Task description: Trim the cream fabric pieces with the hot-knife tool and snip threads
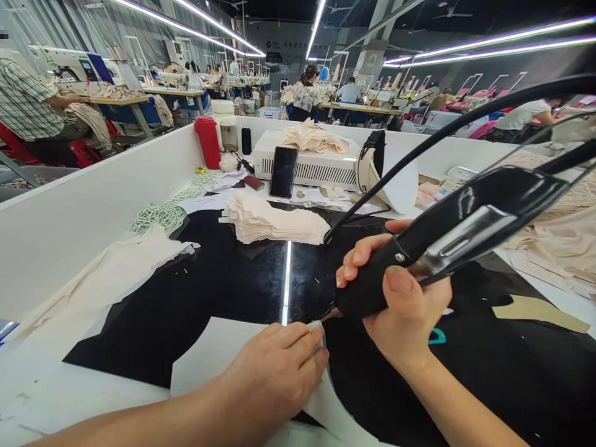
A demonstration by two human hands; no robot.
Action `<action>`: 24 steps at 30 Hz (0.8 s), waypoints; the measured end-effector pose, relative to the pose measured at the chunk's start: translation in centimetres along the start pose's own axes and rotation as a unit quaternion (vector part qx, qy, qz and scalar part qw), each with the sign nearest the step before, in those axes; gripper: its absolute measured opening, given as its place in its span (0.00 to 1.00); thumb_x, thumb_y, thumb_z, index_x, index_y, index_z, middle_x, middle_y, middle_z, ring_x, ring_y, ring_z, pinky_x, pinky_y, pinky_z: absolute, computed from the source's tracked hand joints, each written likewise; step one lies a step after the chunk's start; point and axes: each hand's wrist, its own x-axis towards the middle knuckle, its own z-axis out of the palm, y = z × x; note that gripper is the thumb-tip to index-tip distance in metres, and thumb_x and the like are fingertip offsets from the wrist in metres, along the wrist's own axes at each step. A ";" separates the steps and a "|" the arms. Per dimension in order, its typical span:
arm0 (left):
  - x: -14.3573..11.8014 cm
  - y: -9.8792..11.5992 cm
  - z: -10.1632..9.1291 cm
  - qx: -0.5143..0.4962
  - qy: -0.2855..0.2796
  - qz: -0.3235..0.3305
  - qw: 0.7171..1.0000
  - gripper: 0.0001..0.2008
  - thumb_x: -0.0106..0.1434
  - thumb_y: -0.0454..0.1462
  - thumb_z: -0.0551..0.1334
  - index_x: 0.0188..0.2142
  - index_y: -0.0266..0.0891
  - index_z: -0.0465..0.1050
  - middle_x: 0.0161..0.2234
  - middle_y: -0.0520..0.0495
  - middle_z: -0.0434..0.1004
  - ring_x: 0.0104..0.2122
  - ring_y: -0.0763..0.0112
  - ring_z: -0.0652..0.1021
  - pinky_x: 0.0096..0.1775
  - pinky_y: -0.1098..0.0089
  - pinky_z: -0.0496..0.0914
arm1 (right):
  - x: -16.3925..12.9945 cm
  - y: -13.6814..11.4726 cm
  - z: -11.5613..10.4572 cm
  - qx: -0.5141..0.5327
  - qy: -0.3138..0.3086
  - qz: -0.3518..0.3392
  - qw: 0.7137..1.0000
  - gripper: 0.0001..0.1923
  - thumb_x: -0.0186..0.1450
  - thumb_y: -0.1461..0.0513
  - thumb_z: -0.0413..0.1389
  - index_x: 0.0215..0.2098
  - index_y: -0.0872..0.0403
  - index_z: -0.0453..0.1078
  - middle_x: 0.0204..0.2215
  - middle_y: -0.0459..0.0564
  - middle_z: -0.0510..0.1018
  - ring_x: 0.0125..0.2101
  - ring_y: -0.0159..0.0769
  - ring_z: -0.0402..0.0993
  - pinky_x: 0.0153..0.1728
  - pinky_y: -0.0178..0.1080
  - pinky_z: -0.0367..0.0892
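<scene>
My right hand (400,304) grips a black handheld cutting tool (460,230) with a metal lever and a black cable running up to the right. Its metal tip touches the edge of a white fabric piece (209,357) lying on the glossy black work surface (223,285). My left hand (279,369) presses that white piece flat, its fingertips right beside the tool's tip. A stack of cream cut fabric pieces (274,222) lies behind the hands.
White walls (69,217) box in the table. At the back stand a red flask (207,141), a phone (284,171) leaning on a white machine (307,164), green cord (162,214) and loose cream cloth (563,242) at right. Other people sew at tables beyond.
</scene>
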 end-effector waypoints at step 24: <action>0.1 0.3 0.8 0.025 0.061 0.010 0.998 0.13 0.84 0.28 0.58 0.54 0.30 0.84 0.55 0.39 0.91 0.52 0.64 0.88 0.55 0.67 0.83 | 0.4 -0.7 -0.2 -0.005 0.001 -0.002 1.000 0.24 0.64 0.49 0.79 0.51 0.45 0.77 0.30 0.40 0.80 0.22 0.37 0.78 0.21 0.40 0.78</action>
